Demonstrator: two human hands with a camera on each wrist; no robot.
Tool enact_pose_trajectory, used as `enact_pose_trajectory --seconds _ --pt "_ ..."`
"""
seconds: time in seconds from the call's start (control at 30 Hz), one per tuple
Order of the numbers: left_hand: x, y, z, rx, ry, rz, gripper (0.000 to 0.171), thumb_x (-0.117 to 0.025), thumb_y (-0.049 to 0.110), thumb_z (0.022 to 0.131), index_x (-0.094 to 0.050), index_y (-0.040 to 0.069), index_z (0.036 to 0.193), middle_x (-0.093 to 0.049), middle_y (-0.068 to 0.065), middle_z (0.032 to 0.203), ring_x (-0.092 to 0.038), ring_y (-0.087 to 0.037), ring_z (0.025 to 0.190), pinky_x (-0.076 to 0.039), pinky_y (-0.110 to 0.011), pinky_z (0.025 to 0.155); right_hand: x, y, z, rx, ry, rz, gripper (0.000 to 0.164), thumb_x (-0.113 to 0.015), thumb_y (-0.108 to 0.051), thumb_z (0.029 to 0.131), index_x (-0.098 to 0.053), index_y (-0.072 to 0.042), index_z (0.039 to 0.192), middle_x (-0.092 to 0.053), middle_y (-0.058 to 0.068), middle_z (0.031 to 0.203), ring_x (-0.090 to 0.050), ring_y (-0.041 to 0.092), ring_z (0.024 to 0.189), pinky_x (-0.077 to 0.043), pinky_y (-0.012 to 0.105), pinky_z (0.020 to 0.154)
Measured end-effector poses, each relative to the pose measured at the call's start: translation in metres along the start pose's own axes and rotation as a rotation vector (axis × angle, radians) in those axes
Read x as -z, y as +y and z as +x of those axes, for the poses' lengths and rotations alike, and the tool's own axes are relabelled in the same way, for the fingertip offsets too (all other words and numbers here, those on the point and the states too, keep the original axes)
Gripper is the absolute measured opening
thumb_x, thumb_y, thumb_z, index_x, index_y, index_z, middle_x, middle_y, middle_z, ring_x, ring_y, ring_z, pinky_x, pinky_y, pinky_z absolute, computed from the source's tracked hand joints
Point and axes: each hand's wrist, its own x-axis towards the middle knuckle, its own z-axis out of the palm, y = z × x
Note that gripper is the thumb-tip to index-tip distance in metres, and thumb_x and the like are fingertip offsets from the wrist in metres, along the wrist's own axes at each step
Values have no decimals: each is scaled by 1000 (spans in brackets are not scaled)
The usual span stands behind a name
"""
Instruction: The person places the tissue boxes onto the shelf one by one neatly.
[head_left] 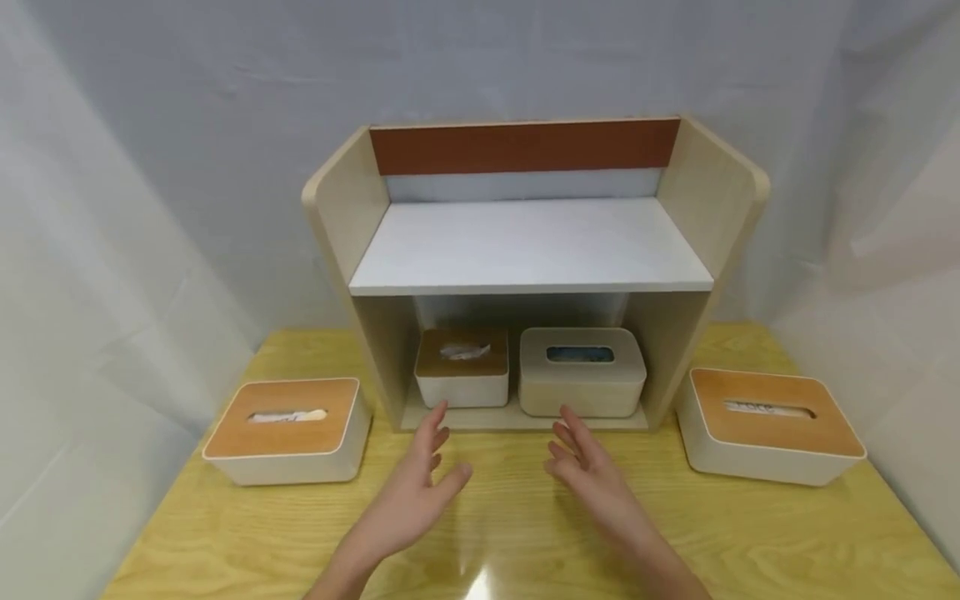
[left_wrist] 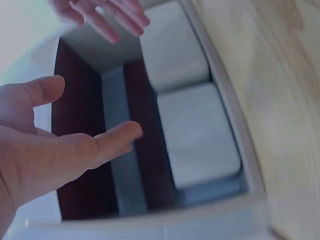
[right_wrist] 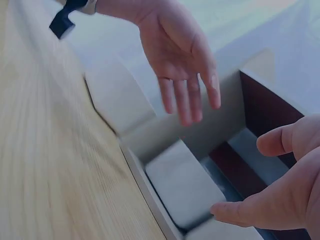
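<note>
Both hands hover in front of a small wooden shelf (head_left: 532, 248), palms facing each other and fingers pointing forward. The left hand (head_left: 411, 492) is nearest a white tissue box with a brown wooden lid (head_left: 462, 390) in the lower compartment. Beside that box stands an all-cream tissue box (head_left: 581, 392), with the right hand (head_left: 592, 475) in front of it. Neither hand holds anything. In the left wrist view the left thumb and fingers (left_wrist: 115, 140) are spread apart; the right wrist view shows the right hand (right_wrist: 280, 180) spread likewise.
A white tissue box with an orange-brown lid (head_left: 288, 429) sits on the table left of the shelf. A similar one (head_left: 772, 425) is on the right. The shelf's white upper board (head_left: 531, 244) overhangs the two inner boxes. Pale cloth (head_left: 150, 250) hangs around the wooden table (head_left: 495, 517).
</note>
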Motion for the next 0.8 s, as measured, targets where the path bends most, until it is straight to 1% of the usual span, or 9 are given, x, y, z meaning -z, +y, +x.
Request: enact_pose_trajectory --seconds 0.13,0.2,0.3,0.4,0.53,0.6,0.67,0.73,0.8 --pt "27 -2 -9 -64 127 -1 53 -58 13 101 -37 5 149 -47 -18 147 -54 -31 129 -47 -42 103 -28 1 2 22 -64 50 80 -60 -10 95 -13 -8 160 -19 26 160 -27 46 144 -25 58 115" --pt "44 -2 -13 -72 199 -18 40 -55 11 102 -48 4 140 -59 -12 135 -63 -21 116 -54 -34 94 -42 1 5 39 -110 79 81 -59 -10 95 -11 -6 160 -17 28 160 -25 47 144 -24 59 115" --pt "71 -5 -16 -103 323 -50 30 -53 9 103 -55 0 131 -67 -1 118 -68 -9 99 -57 -25 81 -61 -1 9 39 -153 95 81 -59 -11 94 -12 -8 160 -17 28 160 -24 48 144 -24 60 114" --pt "103 -16 -16 -100 484 -155 25 -53 5 102 -57 -1 125 -68 4 110 -68 -4 92 -57 -20 74 -79 -3 14 19 -154 96 81 -60 -11 92 -16 -10 160 -20 27 160 -26 47 144 -25 62 113" --pt "151 -40 -14 46 751 -303 19 -55 2 99 -61 12 115 -63 7 106 -64 -1 88 -53 -12 70 -104 -1 22 -5 -161 76 82 -63 -11 89 -20 -14 160 -24 24 160 -29 46 143 -27 65 111" --pt "172 -55 -16 160 826 -269 21 -54 6 99 -58 21 114 -57 10 106 -59 2 88 -50 -8 69 -115 1 25 -1 -174 58 83 -63 -11 88 -21 -14 159 -25 22 160 -30 45 143 -29 65 110" --pt "185 -69 -16 280 835 -185 26 -52 12 100 -55 20 125 -54 10 113 -56 -1 96 -47 -5 69 -125 3 29 5 -186 31 82 -63 -11 88 -22 -14 159 -26 21 160 -30 45 143 -33 64 108" --pt "193 -81 -16 375 756 -80 41 -47 20 102 -45 16 142 -51 -1 133 -53 -13 117 -47 -11 85 -133 5 32 16 -194 3 82 -64 -12 88 -23 -14 159 -26 20 160 -30 45 143 -35 62 108" --pt "196 -89 -14 428 652 -6 58 -43 27 103 -26 8 155 -37 -14 152 -41 -28 136 -43 -26 104 -139 6 36 28 -195 -33 82 -64 -12 87 -24 -16 159 -26 16 161 -30 44 143 -36 61 108"
